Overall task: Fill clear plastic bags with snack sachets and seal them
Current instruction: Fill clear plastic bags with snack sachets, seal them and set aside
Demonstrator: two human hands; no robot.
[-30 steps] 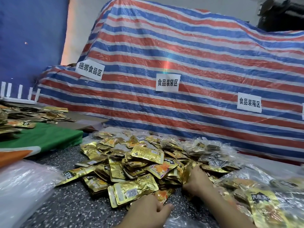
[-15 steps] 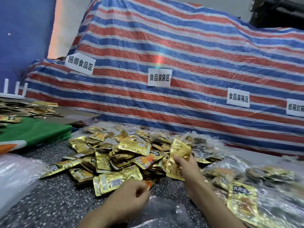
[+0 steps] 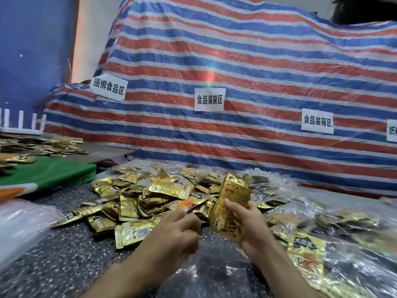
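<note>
1. Fingers [image 3: 231, 204] of the right hand [image 3: 251, 224] are curled round a stack of gold sachets [image 3: 234, 190]. The thumb lies on the front side. The stack stands almost upright, lifted above the table [image 3: 64, 250].
2. Left hand [image 3: 176, 233] is just beside it, at the near edge of the loose pile of sachets [image 3: 150, 198]. Its fingers [image 3: 191, 220] are bent inward. I cannot tell whether they pinch something, because the back of the hand hides the tips.
3. An empty clear bag [image 3: 214, 272] lies flat on the dark speckled table, below and between both hands.
4. Filled clear bags [image 3: 322, 233] lie in a heap to the right of the right hand.
5. On the left are a green cloth [image 3: 53, 173] and more clear plastic [image 3: 19, 224].
6. Behind the pile rises a striped tarp [image 3: 236, 61] that carries white paper labels [image 3: 209, 99].
</note>
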